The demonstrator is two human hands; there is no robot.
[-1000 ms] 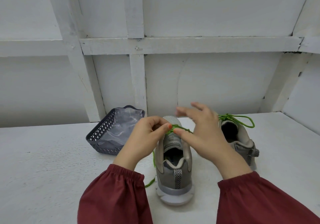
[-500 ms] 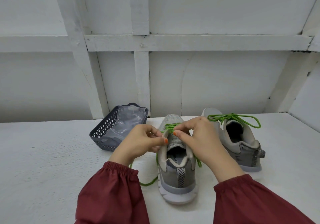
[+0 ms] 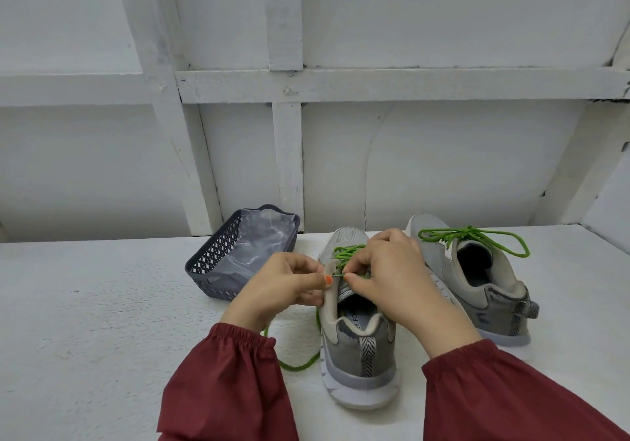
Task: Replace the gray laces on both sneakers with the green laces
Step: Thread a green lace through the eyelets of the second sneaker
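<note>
White tabletop [image 3: 102,338], back edge: gray basket [image 3: 204,263] at left, clear plastic inside. Far sneaker [image 3: 477,290], toward back-right corner, laced w/ green bow [image 3: 477,236] tied. Near sneaker [image 3: 361,358] at center, heel toward front edge. Left hand [image 3: 283,287] & right hand [image 3: 392,277] both pinching green lace [image 3: 347,253] over its tongue. Approx. one shoe done; final eyelets & knot apparently left.

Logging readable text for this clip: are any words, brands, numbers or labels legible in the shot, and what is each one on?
"Y FO": printed on the insole of the near sneaker; these letters are part of a longer print, and the rest is hidden inside the shoe.
Far sneaker: no readable text.
Basket: no text.
</note>
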